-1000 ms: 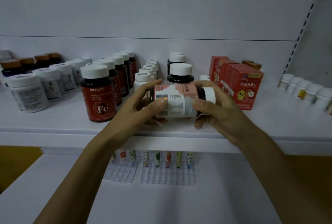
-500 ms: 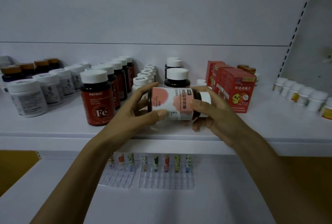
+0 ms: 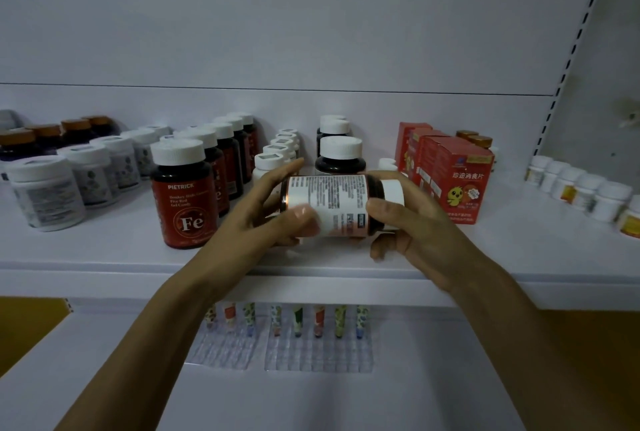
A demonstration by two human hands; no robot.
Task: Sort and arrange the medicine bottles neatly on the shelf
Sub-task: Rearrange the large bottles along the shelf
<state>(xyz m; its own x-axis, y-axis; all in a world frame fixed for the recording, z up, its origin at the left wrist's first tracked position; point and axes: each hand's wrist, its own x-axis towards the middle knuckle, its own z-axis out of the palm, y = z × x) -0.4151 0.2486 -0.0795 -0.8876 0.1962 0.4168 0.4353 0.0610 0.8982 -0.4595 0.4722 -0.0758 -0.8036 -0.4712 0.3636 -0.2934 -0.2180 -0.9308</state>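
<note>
A dark medicine bottle [image 3: 332, 204] with a pink-and-white label and a white cap lies sideways in the air, just above the front of the white shelf [image 3: 104, 257]. Its cap points right and the printed text side faces me. My left hand [image 3: 263, 219] grips the bottle's base end, thumb across the label. My right hand [image 3: 408, 226] grips the cap end. Behind it stands a matching dark bottle with a white cap [image 3: 340, 155]. A row of red "Fe" bottles [image 3: 185, 195] stands to the left.
White tubs [image 3: 45, 191] and brown-capped bottles [image 3: 20, 143] fill the shelf's left part. Red boxes [image 3: 453, 178] stand right of my hands, small white bottles [image 3: 585, 191] at the far right. Small colourful tubes [image 3: 298, 320] in a clear tray sit on the lower shelf.
The bottle has been turned about its long axis between my hands; the pink front has rolled down and the white text panel now faces me. Both hands stayed at about the same spot.
</note>
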